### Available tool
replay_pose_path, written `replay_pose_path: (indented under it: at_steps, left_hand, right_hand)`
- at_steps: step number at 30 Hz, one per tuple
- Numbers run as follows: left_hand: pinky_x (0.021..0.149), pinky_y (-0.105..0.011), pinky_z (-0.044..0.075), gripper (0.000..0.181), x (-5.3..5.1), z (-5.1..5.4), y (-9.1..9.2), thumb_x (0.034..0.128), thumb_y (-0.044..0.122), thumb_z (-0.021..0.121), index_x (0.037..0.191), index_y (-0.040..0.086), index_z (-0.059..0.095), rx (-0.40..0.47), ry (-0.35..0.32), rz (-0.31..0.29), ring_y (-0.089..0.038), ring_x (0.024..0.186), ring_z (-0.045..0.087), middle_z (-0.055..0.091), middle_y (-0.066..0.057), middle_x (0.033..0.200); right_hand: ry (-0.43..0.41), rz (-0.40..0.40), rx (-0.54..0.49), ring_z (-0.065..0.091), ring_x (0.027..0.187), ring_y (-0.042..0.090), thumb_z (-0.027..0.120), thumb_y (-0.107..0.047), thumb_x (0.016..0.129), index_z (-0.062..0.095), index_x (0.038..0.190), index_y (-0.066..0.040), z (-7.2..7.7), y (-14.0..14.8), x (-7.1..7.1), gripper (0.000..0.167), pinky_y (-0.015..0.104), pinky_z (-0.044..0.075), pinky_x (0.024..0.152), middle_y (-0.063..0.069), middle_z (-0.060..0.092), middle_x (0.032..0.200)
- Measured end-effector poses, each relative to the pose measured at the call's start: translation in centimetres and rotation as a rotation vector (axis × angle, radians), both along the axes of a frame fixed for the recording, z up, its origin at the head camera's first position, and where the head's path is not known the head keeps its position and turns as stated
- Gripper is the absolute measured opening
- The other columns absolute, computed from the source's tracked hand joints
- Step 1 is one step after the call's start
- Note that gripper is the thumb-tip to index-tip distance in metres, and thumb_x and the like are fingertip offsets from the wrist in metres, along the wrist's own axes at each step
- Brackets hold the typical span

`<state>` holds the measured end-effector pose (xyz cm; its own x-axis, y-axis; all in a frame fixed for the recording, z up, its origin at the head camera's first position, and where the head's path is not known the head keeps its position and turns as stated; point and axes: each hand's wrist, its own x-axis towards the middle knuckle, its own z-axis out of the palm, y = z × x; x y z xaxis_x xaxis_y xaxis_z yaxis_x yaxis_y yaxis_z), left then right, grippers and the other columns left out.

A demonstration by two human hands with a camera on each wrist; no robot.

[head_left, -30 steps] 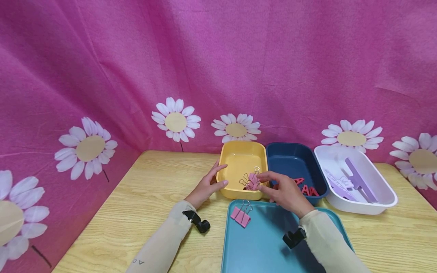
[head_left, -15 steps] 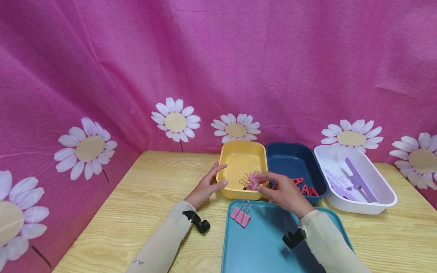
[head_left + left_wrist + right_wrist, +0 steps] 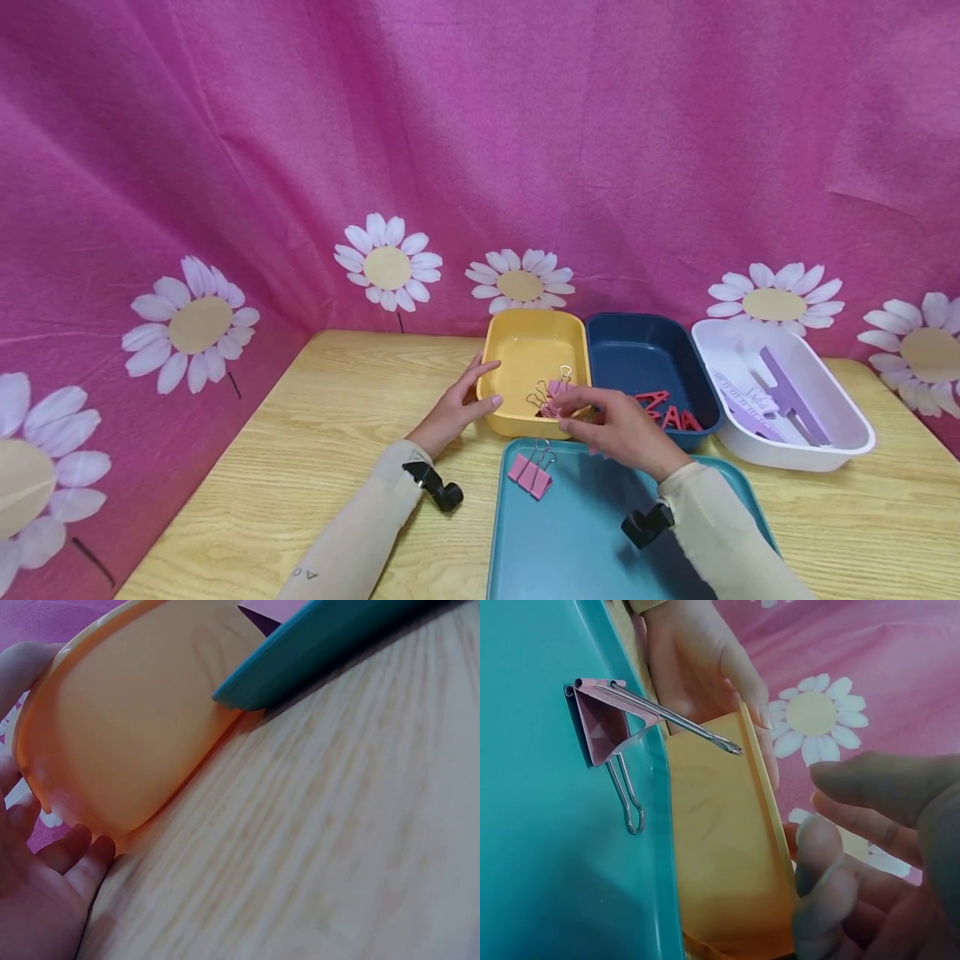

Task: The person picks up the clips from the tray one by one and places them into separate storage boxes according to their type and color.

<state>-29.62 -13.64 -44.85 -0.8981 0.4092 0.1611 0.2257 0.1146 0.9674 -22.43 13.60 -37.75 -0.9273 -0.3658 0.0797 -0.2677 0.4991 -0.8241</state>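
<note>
My left hand [image 3: 447,417] touches the left side of a yellow bin [image 3: 534,427], with one finger over its rim. The left wrist view shows fingertips against the bin's outer wall. Over the bin's near right corner is my right hand [image 3: 628,429], its fingers bent beside a pile of pink binder clips [image 3: 546,408]. In the right wrist view a gap shows between its fingers, and no clip is visible there. The hand hides part of the pile. A larger pink binder clip [image 3: 530,477] lies at the top left of the teal tray [image 3: 577,542].
A navy bin [image 3: 637,354] with red pegs [image 3: 681,419] stands beside the yellow one. Farther right, a white bin [image 3: 851,421] holds a lilac ruler [image 3: 742,412] and another lilac tool [image 3: 791,396]. A pink flowered cloth [image 3: 630,167] hangs behind the wooden table [image 3: 247,483].
My right hand's fingers have shifted slightly left and down, covering more of the clip pile. The left hand, bins and large binder clip have stayed in place.
</note>
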Motion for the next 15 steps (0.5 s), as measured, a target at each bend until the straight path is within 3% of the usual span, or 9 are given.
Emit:
replay_pose_path:
  at_steps: [7,12,15]
  left_hand:
    - [0.114,-0.035,0.025,0.058,0.0,0.0,0.0,0.0938,0.030,0.064,0.147,0.030,0.039,-0.003,0.014,-0.004,-0.020,0.144,0.020,0.000,0.007,0.162]
    - [0.114,-0.037,0.025,0.059,0.1,0.4,0.1,0.0948,0.026,0.063,0.148,0.027,0.037,0.000,-0.001,-0.013,-0.023,0.145,0.019,-0.002,0.006,0.162]
    - [0.114,-0.038,0.024,0.061,0.7,1.3,0.1,0.0953,0.023,0.062,0.150,0.021,0.035,0.005,-0.022,-0.026,-0.025,0.145,0.018,-0.004,0.003,0.162]
  right_hand:
    - [-0.008,0.035,-0.001,0.061,0.072,0.034,0.072,-0.020,0.088,0.069,0.116,-0.018,0.1,-0.1,0.0,0.028,0.043,0.056,0.056,0.005,0.066,0.109]
    - [-0.024,0.040,0.003,0.059,0.065,0.026,0.072,-0.024,0.088,0.069,0.116,-0.019,0.2,-0.1,0.1,0.029,0.037,0.053,0.051,0.005,0.066,0.109]
    - [-0.028,0.042,0.011,0.058,0.064,0.024,0.072,-0.026,0.088,0.069,0.116,-0.020,0.3,-0.2,0.1,0.029,0.036,0.052,0.050,0.005,0.066,0.110]
